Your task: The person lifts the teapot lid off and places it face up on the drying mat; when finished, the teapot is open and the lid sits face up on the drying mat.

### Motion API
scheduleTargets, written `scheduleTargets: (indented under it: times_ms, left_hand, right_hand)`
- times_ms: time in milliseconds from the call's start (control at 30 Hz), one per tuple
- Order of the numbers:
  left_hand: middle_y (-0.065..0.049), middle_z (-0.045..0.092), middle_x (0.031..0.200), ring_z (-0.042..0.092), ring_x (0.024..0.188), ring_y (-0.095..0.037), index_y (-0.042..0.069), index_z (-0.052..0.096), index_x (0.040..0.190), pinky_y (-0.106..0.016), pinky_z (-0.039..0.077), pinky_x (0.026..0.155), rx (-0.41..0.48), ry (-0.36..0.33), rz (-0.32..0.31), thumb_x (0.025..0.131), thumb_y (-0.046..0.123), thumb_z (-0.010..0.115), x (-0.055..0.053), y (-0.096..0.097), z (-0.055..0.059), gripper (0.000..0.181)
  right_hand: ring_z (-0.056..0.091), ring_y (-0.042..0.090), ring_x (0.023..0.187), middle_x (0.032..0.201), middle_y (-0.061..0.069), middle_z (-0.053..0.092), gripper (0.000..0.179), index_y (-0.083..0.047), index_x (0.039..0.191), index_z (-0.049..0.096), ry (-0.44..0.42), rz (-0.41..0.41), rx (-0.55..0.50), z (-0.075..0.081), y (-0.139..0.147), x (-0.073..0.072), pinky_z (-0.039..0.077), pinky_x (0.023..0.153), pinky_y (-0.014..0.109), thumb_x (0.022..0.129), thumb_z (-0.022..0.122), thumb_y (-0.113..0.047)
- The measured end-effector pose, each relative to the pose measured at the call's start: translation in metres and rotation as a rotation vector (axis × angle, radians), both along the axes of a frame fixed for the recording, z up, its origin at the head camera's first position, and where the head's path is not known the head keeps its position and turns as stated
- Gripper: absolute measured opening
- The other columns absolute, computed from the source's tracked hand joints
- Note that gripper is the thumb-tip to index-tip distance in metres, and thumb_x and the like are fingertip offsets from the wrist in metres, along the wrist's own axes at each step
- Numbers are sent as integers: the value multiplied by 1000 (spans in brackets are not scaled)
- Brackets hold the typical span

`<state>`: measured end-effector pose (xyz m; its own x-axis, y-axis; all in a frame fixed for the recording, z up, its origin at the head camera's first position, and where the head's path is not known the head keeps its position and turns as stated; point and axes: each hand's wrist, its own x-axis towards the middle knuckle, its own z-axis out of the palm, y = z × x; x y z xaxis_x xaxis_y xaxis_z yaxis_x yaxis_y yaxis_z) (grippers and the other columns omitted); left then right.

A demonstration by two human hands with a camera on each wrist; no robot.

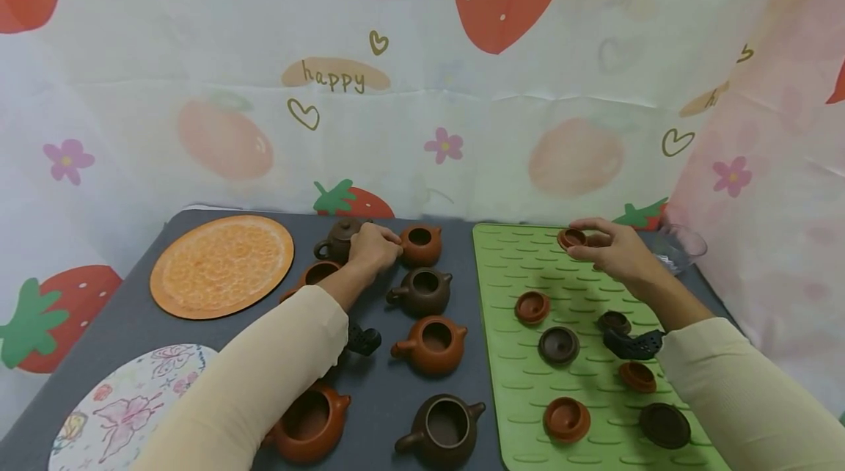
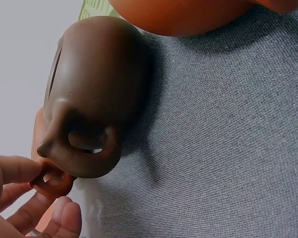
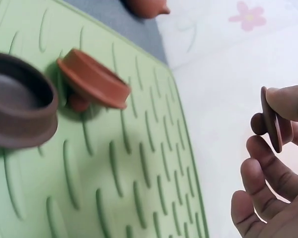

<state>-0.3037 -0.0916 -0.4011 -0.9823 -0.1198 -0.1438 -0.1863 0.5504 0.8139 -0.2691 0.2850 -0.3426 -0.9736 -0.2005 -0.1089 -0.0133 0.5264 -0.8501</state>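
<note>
At the back of the grey tabletop my left hand [image 1: 376, 247] pinches the small loop handle [image 2: 63, 186] of a reddish-brown teapot [image 1: 429, 254], which stands lidless with its dark opening up. A dark brown teapot [image 2: 102, 74] hides most of it in the left wrist view. Above the far end of a green mat [image 1: 488, 258], my right hand [image 1: 617, 251] holds a reddish-brown teapot lid [image 3: 271, 121] between thumb and fingers. That lid is on edge in the right wrist view, its round knob facing left.
Several reddish and dark lids, including a reddish one [image 1: 566, 420], lie on the mat. More open teapots stand left of it, such as a dark one [image 1: 452, 449]. A lidded dark teapot [image 1: 339, 240], an orange round mat [image 1: 221, 265] and a clear container [image 1: 683, 243] are also there.
</note>
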Motion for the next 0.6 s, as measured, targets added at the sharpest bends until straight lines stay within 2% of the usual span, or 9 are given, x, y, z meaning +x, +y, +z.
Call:
scheduleTargets:
  times_ms: [167,300,600]
  left_hand:
    - [-10,63,106,57,93,-28,10,76,96,-37,50,67,2,-10,5,91,13,69,1,0,-1,9]
    - [-10,64,105,57,93,-28,11,76,95,-36,50,66,-5,-12,2,91,13,69,0,0,-2,8]
    - [-10,63,106,57,89,-27,12,75,93,-35,48,62,-6,-13,11,90,13,69,-3,0,-1,7]
  right_hand:
    - [50,36,112,124,23,53,60,-7,142,45,-4,-23,61,-11,8,2,45,85,46,92,69,-30]
    - [50,40,113,124,26,51,60,-4,143,45,12,-29,106,-17,13,3,42,90,56,93,68,-29]
    - [51,43,111,125,31,50,56,-1,141,46,8,-21,201,-24,22,1,42,88,57,93,67,-21]
